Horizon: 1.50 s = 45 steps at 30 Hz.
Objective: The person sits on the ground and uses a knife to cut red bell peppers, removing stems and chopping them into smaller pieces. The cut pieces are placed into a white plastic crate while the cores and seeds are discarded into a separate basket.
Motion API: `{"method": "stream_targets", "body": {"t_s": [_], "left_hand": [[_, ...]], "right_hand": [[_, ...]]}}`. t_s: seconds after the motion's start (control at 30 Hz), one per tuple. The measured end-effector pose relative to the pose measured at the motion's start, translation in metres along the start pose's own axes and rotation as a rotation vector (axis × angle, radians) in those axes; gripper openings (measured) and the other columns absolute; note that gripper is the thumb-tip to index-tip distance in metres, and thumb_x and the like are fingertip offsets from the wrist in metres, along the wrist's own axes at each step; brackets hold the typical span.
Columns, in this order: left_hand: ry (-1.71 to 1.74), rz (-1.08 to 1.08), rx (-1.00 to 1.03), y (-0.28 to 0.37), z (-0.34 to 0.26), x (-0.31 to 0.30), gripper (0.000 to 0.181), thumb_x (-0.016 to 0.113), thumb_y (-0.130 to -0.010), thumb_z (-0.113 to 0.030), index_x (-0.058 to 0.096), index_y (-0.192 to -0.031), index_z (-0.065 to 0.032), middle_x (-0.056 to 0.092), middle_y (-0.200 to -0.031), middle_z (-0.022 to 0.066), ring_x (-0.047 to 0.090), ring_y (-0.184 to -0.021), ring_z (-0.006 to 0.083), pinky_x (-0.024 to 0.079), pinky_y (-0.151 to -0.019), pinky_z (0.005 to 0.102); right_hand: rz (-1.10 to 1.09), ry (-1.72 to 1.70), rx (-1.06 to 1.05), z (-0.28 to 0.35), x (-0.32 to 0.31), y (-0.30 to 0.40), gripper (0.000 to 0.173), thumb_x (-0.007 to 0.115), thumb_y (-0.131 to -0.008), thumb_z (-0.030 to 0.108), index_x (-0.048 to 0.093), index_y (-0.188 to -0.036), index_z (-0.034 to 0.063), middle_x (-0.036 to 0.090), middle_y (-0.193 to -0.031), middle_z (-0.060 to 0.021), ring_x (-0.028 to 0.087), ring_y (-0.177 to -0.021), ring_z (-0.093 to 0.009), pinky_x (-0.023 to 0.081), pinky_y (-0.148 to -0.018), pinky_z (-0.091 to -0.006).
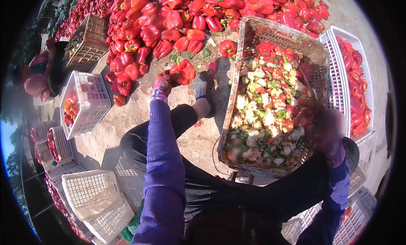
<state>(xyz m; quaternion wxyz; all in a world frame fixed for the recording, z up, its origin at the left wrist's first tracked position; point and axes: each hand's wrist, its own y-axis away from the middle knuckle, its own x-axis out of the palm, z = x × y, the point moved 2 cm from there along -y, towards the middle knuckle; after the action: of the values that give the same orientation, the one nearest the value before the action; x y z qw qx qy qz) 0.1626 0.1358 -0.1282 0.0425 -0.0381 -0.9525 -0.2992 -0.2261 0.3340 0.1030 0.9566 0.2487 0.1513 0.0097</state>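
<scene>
My left hand [165,83], in a patterned glove, is closed on a whole red bell pepper [183,71] with a green stem, above the concrete floor. At the right, my right hand [312,124] holds a thin, curved tool [305,74] over a dirty plastic crate [236,83]; the tool's exact kind cannot be told. Pepper cores, seeds and red and green scraps [269,102] fill much of that crate. A large heap of red bell peppers [171,20] lies beyond my hands, with a single pepper [227,48] on the floor beside the crate.
A white crate [335,70] of red peppers stands right of the scrap crate. To the left are another white crate [95,99] with peppers, an empty-looking crate [92,188] and stacked crates [63,143]. A person [39,77] is at the far left beside a brown crate [87,48].
</scene>
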Motion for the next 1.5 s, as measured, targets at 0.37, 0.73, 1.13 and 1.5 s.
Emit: {"method": "stream_targets", "body": {"t_s": [0.37, 0.73, 1.13, 1.5], "left_hand": [[-0.091, 0.135, 0.431, 0.168, -0.081, 0.159, 0.025, 0.066, -0.068, -0.012, 0.056, -0.087, 0.0016, 0.059, -0.073, 0.0048, 0.054, -0.055, 0.0104, 0.042, -0.046, 0.0217], [0.104, 0.222, 0.52, 0.232, -0.072, 0.209, 0.015, 0.062, -0.069, -0.005, 0.056, -0.081, 0.0006, 0.056, -0.066, 0.0013, 0.049, -0.051, 0.0065, 0.039, -0.045, 0.0196], [0.365, 0.299, 0.539, 0.219, -0.08, 0.22, 0.02, 0.059, -0.074, -0.009, 0.056, -0.091, 0.002, 0.059, -0.071, 0.0051, 0.055, -0.055, 0.0099, 0.041, -0.045, 0.0195], [0.362, 0.498, 0.41, 0.23, -0.067, 0.248, 0.021, 0.061, -0.072, -0.008, 0.057, -0.09, 0.0033, 0.06, -0.074, 0.0042, 0.054, -0.058, 0.0085, 0.042, -0.051, 0.0194]], "right_hand": [[0.265, -0.77, 0.119, -0.036, 0.062, 0.023, 0.018, 0.045, -0.085, 0.014, 0.053, -0.096, 0.0033, 0.053, -0.084, -0.007, 0.052, -0.069, -0.012, 0.042, -0.051, -0.0213], [0.144, -0.7, -0.127, -0.047, 0.081, 0.05, 0.028, 0.042, -0.085, 0.02, 0.053, -0.094, -0.0036, 0.055, -0.081, -0.0111, 0.054, -0.067, -0.018, 0.042, -0.051, -0.0227], [0.159, -0.486, 0.027, -0.082, 0.073, 0.111, 0.024, 0.053, -0.078, 0.012, 0.054, -0.099, 0.0009, 0.059, -0.076, -0.0087, 0.046, -0.05, -0.005, 0.034, -0.04, -0.0189], [-0.083, -0.504, -0.363, -0.014, -0.002, 0.058, 0.055, 0.062, -0.074, 0.023, 0.039, -0.119, -0.0003, 0.059, -0.091, -0.0063, 0.056, -0.071, -0.009, 0.043, -0.048, -0.0176]]}}
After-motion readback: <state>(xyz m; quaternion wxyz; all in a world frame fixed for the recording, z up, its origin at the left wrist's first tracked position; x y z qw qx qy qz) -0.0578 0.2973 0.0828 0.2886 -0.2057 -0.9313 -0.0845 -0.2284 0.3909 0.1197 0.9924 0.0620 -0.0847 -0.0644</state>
